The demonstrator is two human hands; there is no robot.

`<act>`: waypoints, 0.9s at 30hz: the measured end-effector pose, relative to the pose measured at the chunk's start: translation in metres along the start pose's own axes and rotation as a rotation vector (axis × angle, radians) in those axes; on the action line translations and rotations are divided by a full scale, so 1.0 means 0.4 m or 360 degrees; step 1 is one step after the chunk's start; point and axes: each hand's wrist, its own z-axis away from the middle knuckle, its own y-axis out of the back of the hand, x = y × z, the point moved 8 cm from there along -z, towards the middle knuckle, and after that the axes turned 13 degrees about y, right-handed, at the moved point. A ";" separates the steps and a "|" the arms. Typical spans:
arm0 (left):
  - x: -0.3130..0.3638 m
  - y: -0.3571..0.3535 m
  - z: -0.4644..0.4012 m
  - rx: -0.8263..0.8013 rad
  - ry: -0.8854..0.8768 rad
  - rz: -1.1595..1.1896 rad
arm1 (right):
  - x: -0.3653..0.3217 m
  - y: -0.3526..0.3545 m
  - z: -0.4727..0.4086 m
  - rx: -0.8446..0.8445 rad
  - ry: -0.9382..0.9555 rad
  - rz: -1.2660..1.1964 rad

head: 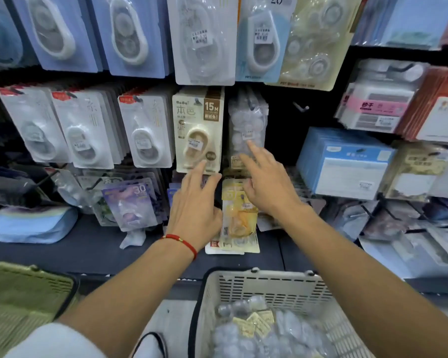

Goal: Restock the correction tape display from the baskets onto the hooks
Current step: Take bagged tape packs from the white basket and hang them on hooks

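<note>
Green basket (pixel 29 288) is sitting down at the far left, and the left hand (pixel 194 202) with fingers loosely spread is reaching up under the beige 15M correction tape pack (pixel 198 130). Right next to it a yellow tape pack (pixel 239 215) is hanging between both hands, while the right hand (pixel 267 182), fingers spread, is touching the clear refill bag (pixel 247 125) on its hook. Below, the white basket (pixel 264 288) is holding more clear bags.

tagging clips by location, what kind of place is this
Most likely a stationery shop aisle: carded correction tape packs with price stickers hang in rows on hooks, and a plastic shopping basket of stock sits below.
</note>
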 end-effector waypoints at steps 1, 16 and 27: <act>-0.005 -0.017 0.021 -0.0083 0.0015 -0.0063 | -0.006 -0.003 0.032 0.0019 -0.0008 -0.0126; -0.147 -0.366 0.524 -0.1074 0.0222 -0.0428 | -0.304 -0.583 0.779 -0.1863 -0.0580 -0.0763; -0.205 -0.410 0.506 -0.0991 0.0603 0.0019 | -0.290 -0.576 0.755 -0.0861 -0.1696 -0.1776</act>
